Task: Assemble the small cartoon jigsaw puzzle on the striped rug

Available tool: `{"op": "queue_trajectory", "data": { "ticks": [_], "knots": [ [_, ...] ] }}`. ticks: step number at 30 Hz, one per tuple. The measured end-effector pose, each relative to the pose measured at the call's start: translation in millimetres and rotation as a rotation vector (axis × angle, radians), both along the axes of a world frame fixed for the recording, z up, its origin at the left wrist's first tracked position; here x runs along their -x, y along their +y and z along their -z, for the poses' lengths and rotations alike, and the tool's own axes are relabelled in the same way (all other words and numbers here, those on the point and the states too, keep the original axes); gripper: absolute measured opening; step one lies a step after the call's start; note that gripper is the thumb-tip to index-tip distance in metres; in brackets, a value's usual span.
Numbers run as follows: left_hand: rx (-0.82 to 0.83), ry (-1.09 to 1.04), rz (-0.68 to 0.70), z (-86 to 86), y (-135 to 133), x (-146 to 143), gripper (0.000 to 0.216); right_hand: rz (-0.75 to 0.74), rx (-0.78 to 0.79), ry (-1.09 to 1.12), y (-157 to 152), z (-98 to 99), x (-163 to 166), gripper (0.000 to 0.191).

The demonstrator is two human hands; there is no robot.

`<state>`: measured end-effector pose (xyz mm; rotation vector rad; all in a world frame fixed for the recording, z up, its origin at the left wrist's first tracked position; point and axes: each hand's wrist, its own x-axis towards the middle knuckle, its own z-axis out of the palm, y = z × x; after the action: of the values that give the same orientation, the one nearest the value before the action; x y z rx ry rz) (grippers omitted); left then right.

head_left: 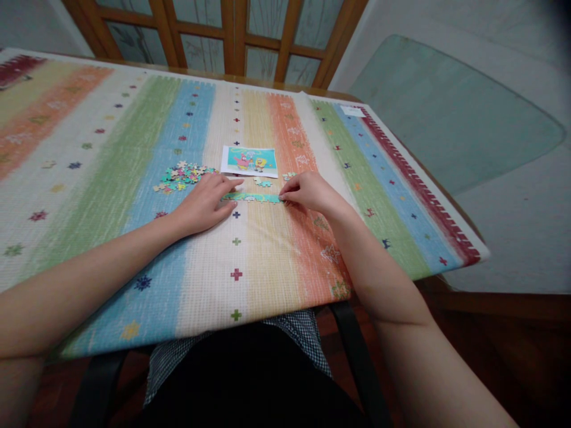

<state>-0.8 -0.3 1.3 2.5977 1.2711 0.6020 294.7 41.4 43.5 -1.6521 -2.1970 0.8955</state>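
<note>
Black clothing shows nearest, below the striped surface. The left hand is loosely spread, gripping nothing visible — its thumb and finger perhaps steadying one end of a narrow puzzle strip. That strip lies crosswise between both hands, likely to keep each end in reach. The right hand has thumb and fingers drawn together at the other end; whether they pinch a piece is too small to tell. Just beyond lie loose pieces, a heaped pile leftward and a picture card — probably placed for easy viewing.
</note>
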Motion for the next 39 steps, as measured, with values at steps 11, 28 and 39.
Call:
{"op": "queue_trajectory", "data": {
  "ticks": [11,28,39],
  "knots": [
    [0.028,-0.041,-0.015,-0.5,0,0,0.051,-0.078,-0.1,-0.064,-8,-0.6,18,0.015],
    [0.155,0.165,0.113,-28.2,37,72,0.052,-0.189,-0.04,-0.075,2,-12.7,-3,0.015],
    [0.122,0.186,0.076,-31.6,34,68,0.039,-0.187,-0.269,0.148,-15,34.9,-16,0.02]
  ]
}}
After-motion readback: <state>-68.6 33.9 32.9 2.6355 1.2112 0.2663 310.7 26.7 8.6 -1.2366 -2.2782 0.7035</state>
